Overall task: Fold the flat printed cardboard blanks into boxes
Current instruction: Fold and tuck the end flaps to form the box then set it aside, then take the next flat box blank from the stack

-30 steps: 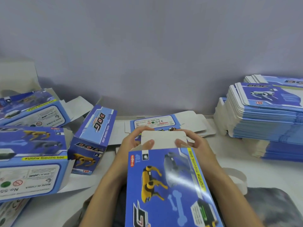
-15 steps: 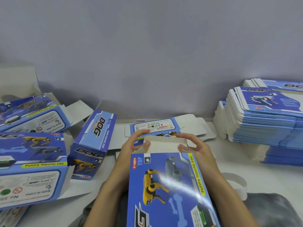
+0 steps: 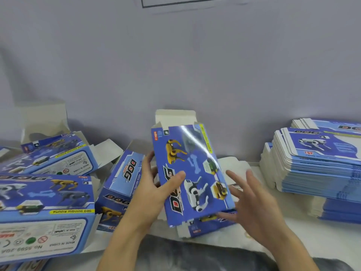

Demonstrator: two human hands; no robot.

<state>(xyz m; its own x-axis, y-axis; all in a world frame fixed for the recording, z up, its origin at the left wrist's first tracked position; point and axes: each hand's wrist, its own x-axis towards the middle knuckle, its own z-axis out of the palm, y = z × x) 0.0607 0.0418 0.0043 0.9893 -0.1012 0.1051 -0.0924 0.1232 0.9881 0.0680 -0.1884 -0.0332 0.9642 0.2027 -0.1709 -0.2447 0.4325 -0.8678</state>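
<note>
My left hand [image 3: 154, 189] grips the raised box [image 3: 192, 169], right hand [image 3: 252, 200] splayed beside it, top flap [image 3: 174, 117] next to tuck.

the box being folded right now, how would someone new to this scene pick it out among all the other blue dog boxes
Look to the middle of the table, between the boxes on the left and the stack of flat blanks on the right. The box is the only one lifted off the table, gripped by the left hand, white flap up.
</note>
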